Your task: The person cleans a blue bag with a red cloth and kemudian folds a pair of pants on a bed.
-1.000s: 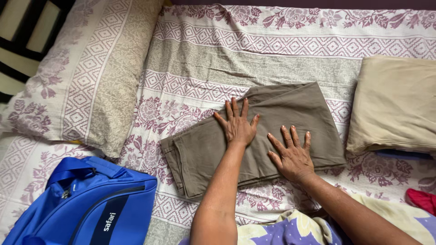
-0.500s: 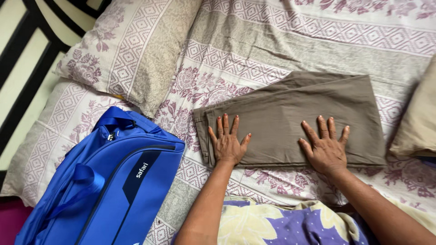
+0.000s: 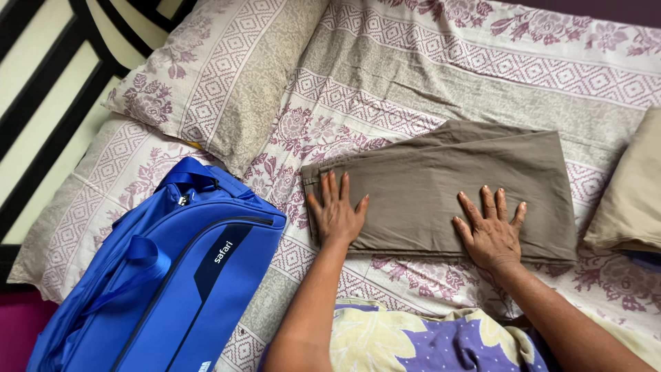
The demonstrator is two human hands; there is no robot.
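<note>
Patterned bedding is filling my view: a bedsheet (image 3: 441, 62) in cream, grey and purple florals is covering the mattress, with a matching pillow (image 3: 213, 76) lying at 11 o'clock. I am looking down at folded trousers (image 3: 447, 186) of plain grey-brown cloth, lying flat on the sheet just right of centre. They are folded into a broad rectangle, with the layered edges showing at its 9 o'clock end and a loose flap peeking out along the 12 o'clock side.

I am pressing my left hand (image 3: 336, 213) palm down on the 9 o'clock end of the trousers, fingers spread apart and pointing toward 12 o'clock, gripping nothing. I am resting my right hand (image 3: 490, 234) the same way on the near edge at about 4 o'clock of the fold, fingers splayed and flat on the cloth. Both forearms are reaching in from 6 o'clock, angling slightly away from each other.

At 8 o'clock a blue travel bag (image 3: 165, 275) is sitting on the sheet, close to my left hand without touching the trousers. At 3 o'clock a beige folded cloth (image 3: 630, 200) is lying just beside the trousers.
</note>
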